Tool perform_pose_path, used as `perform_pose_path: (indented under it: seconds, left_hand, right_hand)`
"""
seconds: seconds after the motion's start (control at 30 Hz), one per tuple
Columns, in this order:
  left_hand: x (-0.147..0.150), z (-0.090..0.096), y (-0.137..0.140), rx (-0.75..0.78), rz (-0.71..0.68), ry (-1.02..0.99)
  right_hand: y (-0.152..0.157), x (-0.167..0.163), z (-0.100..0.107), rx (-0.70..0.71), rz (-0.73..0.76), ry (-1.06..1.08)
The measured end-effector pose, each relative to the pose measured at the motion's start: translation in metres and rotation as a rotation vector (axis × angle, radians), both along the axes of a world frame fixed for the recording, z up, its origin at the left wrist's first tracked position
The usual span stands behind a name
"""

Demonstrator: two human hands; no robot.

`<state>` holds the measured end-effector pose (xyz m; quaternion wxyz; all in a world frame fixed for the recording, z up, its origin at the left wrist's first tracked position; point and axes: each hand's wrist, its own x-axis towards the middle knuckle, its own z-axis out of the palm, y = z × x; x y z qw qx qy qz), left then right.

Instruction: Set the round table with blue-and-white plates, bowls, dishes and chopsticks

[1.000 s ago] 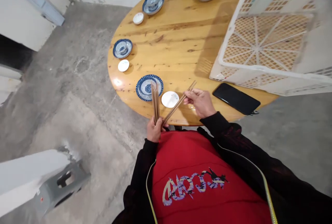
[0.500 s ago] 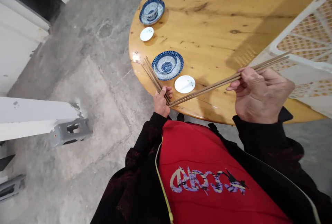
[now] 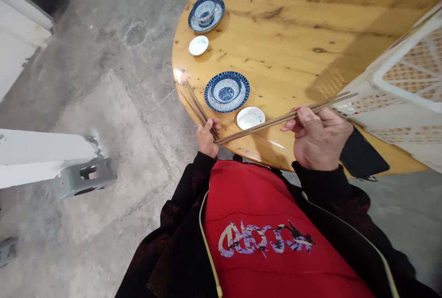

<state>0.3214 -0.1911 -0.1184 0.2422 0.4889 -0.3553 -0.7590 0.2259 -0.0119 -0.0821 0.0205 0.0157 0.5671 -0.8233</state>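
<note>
Closed around a bundle of several brown chopsticks (image 3: 195, 104), my left hand (image 3: 207, 138) is just off the table's near left edge. My right hand (image 3: 319, 137) pinches a pair of long chopsticks (image 3: 264, 125) over the table; their far ends slant down to the left and meet the bundle at my left hand. Between and beyond my hands, a blue-patterned bowl (image 3: 226, 91) sits on a matching blue-rimmed plate (image 3: 244, 100). A small white dish (image 3: 253, 116) lies in front of it, partly crossed by the pair.
A second blue bowl and plate (image 3: 214, 24) stand farther along the round wooden table (image 3: 283, 35), with another white dish (image 3: 199, 45). A white plastic basket (image 3: 386, 113) and a black phone (image 3: 364, 153) are on the right. A grey stool (image 3: 86, 177) stands on the floor.
My right hand has moved left and slightly down with its chopsticks, uncovering more of the phone. My left hand has shifted slightly left. The camera view has shifted a little.
</note>
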Motion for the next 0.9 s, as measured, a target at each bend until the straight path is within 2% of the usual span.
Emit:
perform_pose_path:
  seconds: [0.1, 0.17, 0.3, 0.4, 0.53, 0.7, 0.9]
  left_hand:
    - [0.016, 0.001, -0.011, -0.087, -0.093, -0.057]
    - [0.029, -0.003, -0.013, -0.082, -0.205, -0.103]
    - [0.050, -0.018, -0.008, -0.024, -0.452, -0.168]
    - [0.059, -0.028, -0.006, -0.094, -0.556, -0.193]
    - [0.062, -0.033, -0.005, -0.174, -0.576, -0.176]
    - [0.057, -0.035, 0.006, -0.147, -0.558, -0.156]
    - [0.040, -0.061, 0.025, -0.104, -0.445, -0.187]
  right_hand:
    - [0.002, -0.017, -0.018, -0.001, -0.056, -0.141]
    - [0.004, -0.024, -0.032, 0.006, -0.049, -0.244]
    - [-0.004, -0.023, -0.056, 0.073, 0.066, -0.367]
    - [-0.017, -0.019, -0.071, 0.103, 0.153, -0.452]
    - [-0.028, -0.026, -0.084, 0.119, 0.196, -0.537]
    - [-0.030, -0.045, -0.093, 0.130, 0.220, -0.540]
    - [-0.031, -0.078, -0.100, 0.194, 0.278, -0.548]
